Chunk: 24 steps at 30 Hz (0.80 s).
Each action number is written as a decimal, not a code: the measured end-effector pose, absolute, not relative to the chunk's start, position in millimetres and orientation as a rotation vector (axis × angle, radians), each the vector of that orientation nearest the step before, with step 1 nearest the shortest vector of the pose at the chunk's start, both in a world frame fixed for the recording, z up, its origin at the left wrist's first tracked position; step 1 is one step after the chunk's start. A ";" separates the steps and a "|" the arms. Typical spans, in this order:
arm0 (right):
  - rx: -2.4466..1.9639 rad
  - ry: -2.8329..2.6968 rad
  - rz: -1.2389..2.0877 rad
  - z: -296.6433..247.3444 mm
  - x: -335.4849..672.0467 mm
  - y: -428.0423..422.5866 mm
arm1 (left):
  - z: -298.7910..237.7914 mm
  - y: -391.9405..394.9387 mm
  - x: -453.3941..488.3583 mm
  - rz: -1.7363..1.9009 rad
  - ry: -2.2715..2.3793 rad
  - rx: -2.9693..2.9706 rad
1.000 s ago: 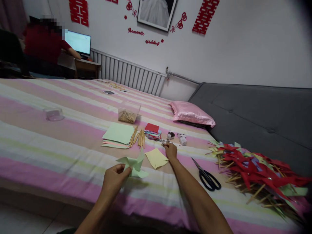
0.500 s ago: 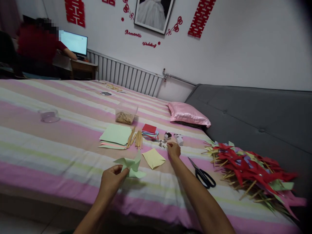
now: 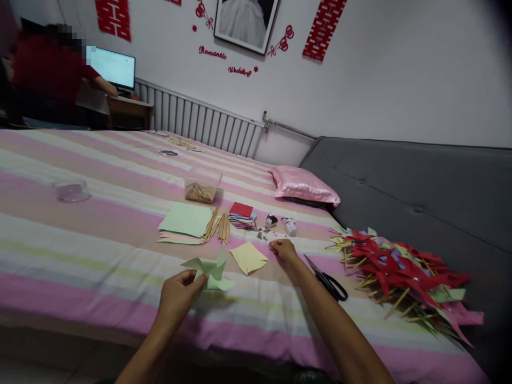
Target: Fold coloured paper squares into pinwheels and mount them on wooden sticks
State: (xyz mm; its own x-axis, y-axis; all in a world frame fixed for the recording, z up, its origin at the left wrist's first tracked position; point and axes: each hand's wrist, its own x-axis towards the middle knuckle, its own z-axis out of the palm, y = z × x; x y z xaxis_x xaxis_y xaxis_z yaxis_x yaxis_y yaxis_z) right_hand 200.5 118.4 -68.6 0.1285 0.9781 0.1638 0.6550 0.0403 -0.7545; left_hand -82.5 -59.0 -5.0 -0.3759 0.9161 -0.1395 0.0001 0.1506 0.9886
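My left hand (image 3: 183, 289) pinches a light green paper pinwheel (image 3: 212, 273) at its middle, its blades folded in. My right hand (image 3: 283, 249) has its fingertips pressed together just above the bed, close to a small pile of shiny metal pins (image 3: 262, 233); anything between them is too small to make out. Between my hands lies a yellow paper square (image 3: 248, 258) with slits at its corners. Beyond it are bundled wooden sticks (image 3: 224, 228), a stack of light green paper (image 3: 186, 220) and a stack of small red and blue cards (image 3: 241, 209).
Black-handled scissors (image 3: 328, 280) lie right of my right forearm, and a heap of finished pinwheels (image 3: 404, 272) lies further right. A clear box of sticks (image 3: 201, 188), small boxes (image 3: 289, 226) and a pink pillow (image 3: 304, 184) sit farther back. A person (image 3: 48, 69) sits at a desk.
My right hand has drawn back a little from the metal pins, fingertips still together. My left hand keeps hold of the pinwheel. The whole view has shifted slightly.
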 end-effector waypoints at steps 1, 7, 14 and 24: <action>-1.671 -1.619 0.604 -69.8 202.9 116.9 | -5.5 -58.9 -83.1 1.356 1.580 0.923; -1.624 -1.720 0.665 -70.6 214.0 108.4 | -3.7 -58.7 -83.9 1.336 1.591 0.948; -1.617 -1.754 0.428 -64.9 207.6 101.5 | -7.4 -59.0 -84.2 1.345 1.569 0.942; -1.737 -1.907 0.309 -62.4 205.8 98.0 | -10.9 -58.1 -84.7 1.345 1.605 0.908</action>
State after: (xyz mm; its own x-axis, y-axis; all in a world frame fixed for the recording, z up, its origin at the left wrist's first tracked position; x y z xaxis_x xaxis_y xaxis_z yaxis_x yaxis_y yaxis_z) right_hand 205.8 98.0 -62.4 -0.0263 0.9723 0.2323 0.8492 0.1443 -0.5080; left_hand -84.7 -58.1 -10.9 -0.3916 0.9086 -0.1453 0.0160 0.1646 0.9862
